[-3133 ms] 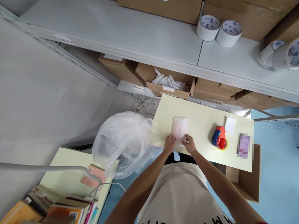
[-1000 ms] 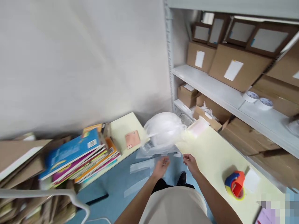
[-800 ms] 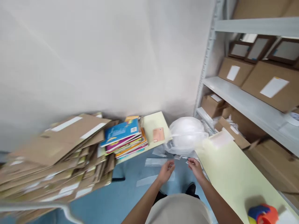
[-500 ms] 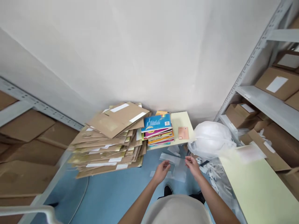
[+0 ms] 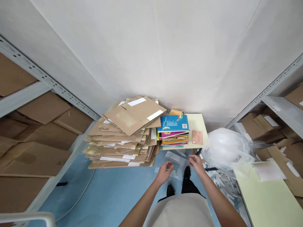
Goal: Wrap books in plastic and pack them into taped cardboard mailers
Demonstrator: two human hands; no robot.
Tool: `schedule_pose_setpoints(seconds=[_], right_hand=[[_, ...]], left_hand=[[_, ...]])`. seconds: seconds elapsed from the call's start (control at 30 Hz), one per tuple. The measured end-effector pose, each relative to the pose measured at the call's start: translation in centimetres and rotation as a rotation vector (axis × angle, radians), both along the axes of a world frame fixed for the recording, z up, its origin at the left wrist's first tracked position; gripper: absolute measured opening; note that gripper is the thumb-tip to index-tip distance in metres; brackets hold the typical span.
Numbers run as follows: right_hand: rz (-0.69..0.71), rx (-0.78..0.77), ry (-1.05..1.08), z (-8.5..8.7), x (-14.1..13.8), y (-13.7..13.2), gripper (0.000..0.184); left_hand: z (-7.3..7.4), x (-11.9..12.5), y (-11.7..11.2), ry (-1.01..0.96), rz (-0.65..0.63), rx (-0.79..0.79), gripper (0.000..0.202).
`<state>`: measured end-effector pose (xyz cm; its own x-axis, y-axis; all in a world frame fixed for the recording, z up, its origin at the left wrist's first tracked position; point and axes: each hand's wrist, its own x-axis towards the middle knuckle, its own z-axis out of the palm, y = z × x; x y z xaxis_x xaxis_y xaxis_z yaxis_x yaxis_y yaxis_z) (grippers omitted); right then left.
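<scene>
My left hand (image 5: 165,172) hovers over the floor in front of my body, fingers loosely curled and thumb apart, with nothing visible in it. To its right, my right hand (image 5: 197,164) is raised at a similar height, its fingers bent and apart, also holding nothing I can see. Below and between them, strips of clear plastic (image 5: 176,158) lie on the blue floor. Beyond the hands, a stack of colourful books (image 5: 174,134) with a blue one on top sits on a pale table (image 5: 195,119). A pink card or booklet (image 5: 197,137) lies beside the stack.
Flattened cardboard mailers (image 5: 125,135) are piled high left of the books. A bulky white plastic bag (image 5: 228,145) stands at the right, above paper scraps (image 5: 224,186). A second pale table (image 5: 270,198) is nearer on the right. Shelves of cardboard boxes (image 5: 47,157) flank both sides.
The view has shifted, so the mailers, books and bag appear farther right. My right foot has come forward beneath the hands. Both hands keep nearly the same pose.
</scene>
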<state>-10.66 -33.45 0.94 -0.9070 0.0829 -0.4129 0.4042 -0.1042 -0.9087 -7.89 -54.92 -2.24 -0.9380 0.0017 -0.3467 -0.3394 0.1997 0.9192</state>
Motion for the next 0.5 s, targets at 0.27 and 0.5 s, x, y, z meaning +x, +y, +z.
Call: schedule_pose_setpoints(seconds=[0.27, 0.5], right_hand=[[0.083, 0.021, 0.192, 1.7, -7.4, -0.2, 0.040], [0.289, -0.029, 0.258, 3.8, -16.7, -4.5, 0.045]], left_hand=[[2.7, -7.5, 1.1, 0.123, 0.030, -0.069, 0.050], [7.9, -13.2, -0.5, 0.414, 0.346, -0.531, 0.046]])
